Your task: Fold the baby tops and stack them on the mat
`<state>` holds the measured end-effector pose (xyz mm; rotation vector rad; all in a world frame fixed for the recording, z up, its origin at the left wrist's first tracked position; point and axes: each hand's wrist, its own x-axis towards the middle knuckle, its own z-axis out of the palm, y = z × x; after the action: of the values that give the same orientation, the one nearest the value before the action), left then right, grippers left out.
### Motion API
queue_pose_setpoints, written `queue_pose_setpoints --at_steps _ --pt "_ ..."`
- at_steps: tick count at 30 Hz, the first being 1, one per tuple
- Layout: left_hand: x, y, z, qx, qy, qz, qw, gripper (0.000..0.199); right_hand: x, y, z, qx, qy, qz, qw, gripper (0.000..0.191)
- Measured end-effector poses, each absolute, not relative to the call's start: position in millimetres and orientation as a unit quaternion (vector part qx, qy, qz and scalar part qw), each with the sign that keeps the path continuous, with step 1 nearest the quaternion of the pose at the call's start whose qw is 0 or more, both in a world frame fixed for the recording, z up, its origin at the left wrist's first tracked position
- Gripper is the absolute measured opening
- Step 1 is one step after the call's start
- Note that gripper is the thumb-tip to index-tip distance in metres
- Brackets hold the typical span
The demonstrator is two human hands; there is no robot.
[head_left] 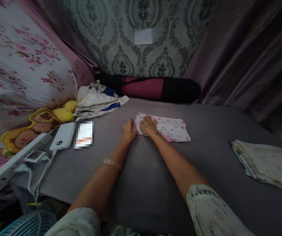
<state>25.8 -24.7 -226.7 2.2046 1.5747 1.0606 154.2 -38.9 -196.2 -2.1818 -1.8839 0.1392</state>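
A white cloth garment [172, 126] with pink and red prints lies folded in a flat rectangle on the grey bed sheet. At its left end is my left hand [129, 130], its fingers bent and closed at the cloth's edge. My right hand [148, 125] rests palm down on the left part of the cloth, fingers stretched and slightly apart. A strip of plain pink shows along the lower edge of the cloth, right of my right wrist.
Crumpled white clothes [94, 103] lie at the back left, beside yellow plush toys [65, 111]. Nearer are a white power bank [63, 136], a power strip [17, 164] and cables. A long black-and-maroon bag [143, 88] lies along the wall. Folded pale clothing [269, 162] sits at right.
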Motion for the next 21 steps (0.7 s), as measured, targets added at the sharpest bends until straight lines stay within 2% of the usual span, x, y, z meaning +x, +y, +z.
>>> queue_pose_setpoints --at_steps 7,14,21 --pt "27 -28 -217 0.728 0.545 0.389 0.146 0.040 131 -30 -188 -0.715 -0.685 0.030 0.135 0.055" --pt "28 -30 -211 0.718 0.541 0.401 0.177 0.043 123 -25 -197 -0.694 -0.713 0.017 0.092 0.052" --pt "26 -32 -209 0.730 0.516 0.406 0.189 0.051 125 -27 -188 -0.695 -0.708 0.062 0.109 0.054"
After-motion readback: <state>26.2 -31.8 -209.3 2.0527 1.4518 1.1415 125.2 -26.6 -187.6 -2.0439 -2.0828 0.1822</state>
